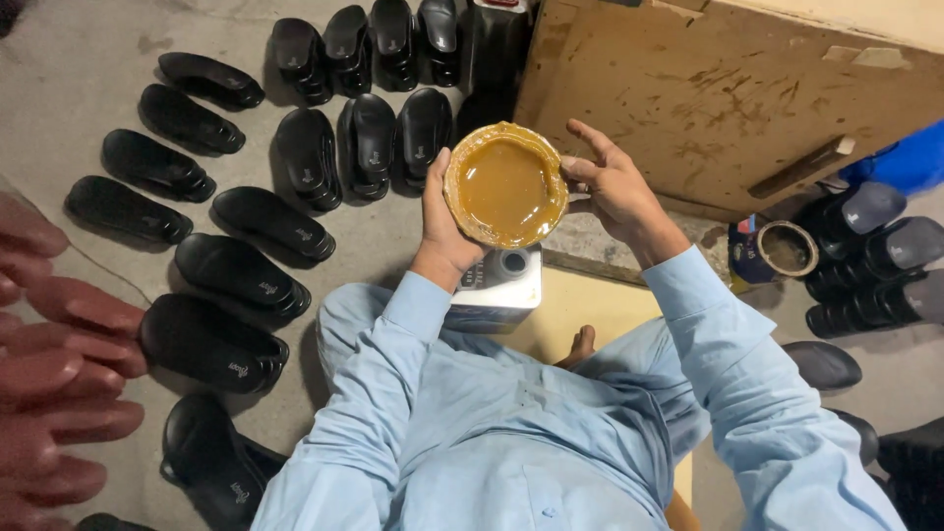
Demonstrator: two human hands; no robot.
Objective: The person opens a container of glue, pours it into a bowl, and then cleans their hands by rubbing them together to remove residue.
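A round tin (505,185) filled with thick, amber-brown glue is held up between two bare hands, seen from above. The left hand (442,221) is wrapped around the tin's left side, fingers closed on its wall and thumb laid along the rim. The right hand (612,182) is set against the tin's right edge, its fingers spread loosely; whether they actually grip the rim cannot be told. The rim is caked with dried glue.

Directly below the tin, a square metal can (497,288) with a round capped opening is seen standing on the floor (88,59), partly hidden by the left wrist. Pale blue sleeves (708,334) and a matching shirt fill the lower part of the view, and a bare foot (580,346) is glimpsed beneath the can, on a yellowish mat.

To the left of the tin, black shoe soles (256,221) are laid out in rows across the grey concrete floor, with more lined up above and left of it. Further left, reddish-brown soles (59,374) are stacked at the frame's edge. To the right of the tin, a stained wooden board (728,98) is propped up, and beyond it a smaller open tin (787,248) is placed beside more black footwear (865,256).
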